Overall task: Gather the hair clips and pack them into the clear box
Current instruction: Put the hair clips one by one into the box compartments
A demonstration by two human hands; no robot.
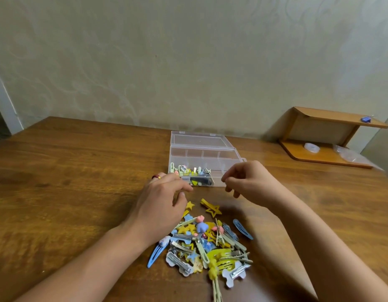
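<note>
Clips: the loose hair clips (207, 245) lie heaped on the worktop (79, 171), on your side of both hands, nearer your body than your fingers are.
Box: the clear box (205, 164) sits just past your hands with its lid folded back; some clips already lie in its near left compartments, the far row looks bare.
Left hand (161, 199): it hovers at the box's near left corner, fingers loosely curled; you seem to hold nothing in it, though the fingertips are partly hidden.
Right hand (249, 184): raised before the box's near right end, fingers hanging curled, nothing visibly pinched.
Nearest piece: the yellow star clip (211, 209) lies between your two hands, just below them, its long axis slanting from far left to near right.
Which hand: your left thumb is closest to the small yellow star (190, 205); the open star clip sits about midway, so either hand could reach it.
Judgement: most of the heap is not yet packed.
</note>
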